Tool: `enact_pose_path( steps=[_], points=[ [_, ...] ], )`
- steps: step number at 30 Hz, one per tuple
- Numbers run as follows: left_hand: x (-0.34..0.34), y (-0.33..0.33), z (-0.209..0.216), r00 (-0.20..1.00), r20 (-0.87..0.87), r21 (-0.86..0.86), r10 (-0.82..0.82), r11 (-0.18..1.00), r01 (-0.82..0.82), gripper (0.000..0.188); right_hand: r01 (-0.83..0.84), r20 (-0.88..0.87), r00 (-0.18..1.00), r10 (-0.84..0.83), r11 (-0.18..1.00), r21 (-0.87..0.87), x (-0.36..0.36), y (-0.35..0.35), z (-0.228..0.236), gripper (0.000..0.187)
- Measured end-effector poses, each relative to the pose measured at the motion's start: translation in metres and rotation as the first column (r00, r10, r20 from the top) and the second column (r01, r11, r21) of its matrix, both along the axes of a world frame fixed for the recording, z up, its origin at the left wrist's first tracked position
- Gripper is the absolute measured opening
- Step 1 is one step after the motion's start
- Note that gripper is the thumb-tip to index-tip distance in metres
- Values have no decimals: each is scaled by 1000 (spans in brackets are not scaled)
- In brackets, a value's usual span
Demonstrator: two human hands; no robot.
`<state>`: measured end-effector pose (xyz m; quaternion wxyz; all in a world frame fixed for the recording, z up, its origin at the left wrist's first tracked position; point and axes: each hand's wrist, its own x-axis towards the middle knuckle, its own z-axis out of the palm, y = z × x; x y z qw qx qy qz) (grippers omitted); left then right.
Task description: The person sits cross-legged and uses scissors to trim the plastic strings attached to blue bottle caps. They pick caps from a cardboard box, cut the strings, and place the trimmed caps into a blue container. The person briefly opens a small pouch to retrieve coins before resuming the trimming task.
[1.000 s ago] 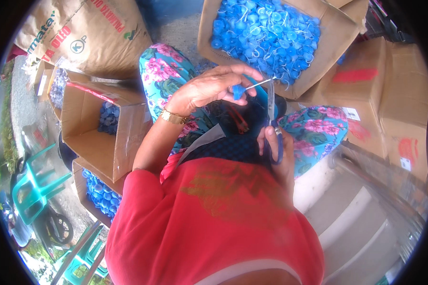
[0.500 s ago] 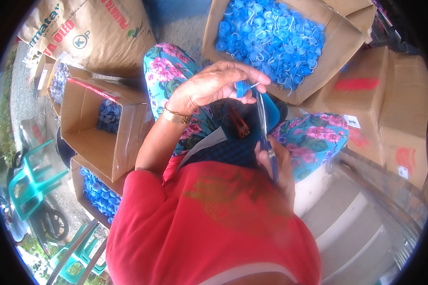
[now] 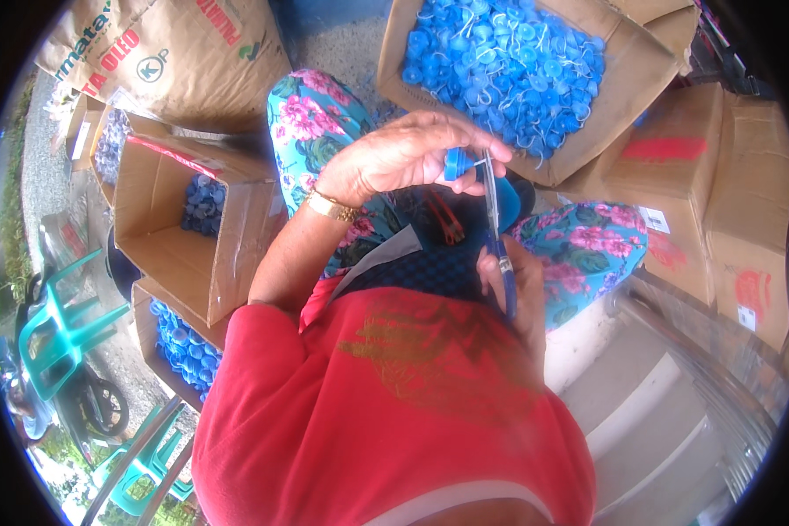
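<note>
My left hand point(image 3: 386, 162), with a gold-coloured bracelet at the wrist, pinches a small round blue candle point(image 3: 453, 164). Its white wick points right, toward the blades of the scissors point(image 3: 505, 273). My right hand point(image 3: 524, 276) is closed round the blue handles, the blades pointing away from me and nearly together. They are at the wick beside my left fingertips; whether they are touching it I cannot tell. Below my hands, in my lap, lie a blue container point(image 3: 510, 200), partly hidden, and a red-handled tool point(image 3: 449, 223).
An open carton point(image 3: 627, 101) heaped with similar blue candles stands beyond my hands. To the left, another carton point(image 3: 162, 263) holds darker blue pieces, with a box of blue discs point(image 3: 182, 351) below it. Closed cartons point(image 3: 666, 193) stand right; a large paper sack point(image 3: 175, 70) is far left.
Both hands have shifted slightly right in the picture, and the candle has turned so its wick points at the scissor blades. The blades stand more upright.
</note>
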<state>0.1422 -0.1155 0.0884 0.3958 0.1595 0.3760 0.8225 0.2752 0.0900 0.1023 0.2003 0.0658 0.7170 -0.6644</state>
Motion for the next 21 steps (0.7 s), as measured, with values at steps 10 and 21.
enact_pose_path(
  steps=[10,21],
  points=[
    [3,1,1,993,115,11,-38,999,37,43,18,16,1000,-18,1000,21,2,-3,-3,41],
    [22,3,-18,997,49,-221,-56,973,66,41,16,24,1000,-15,1000,-23,1,-5,-4,38]
  ],
)
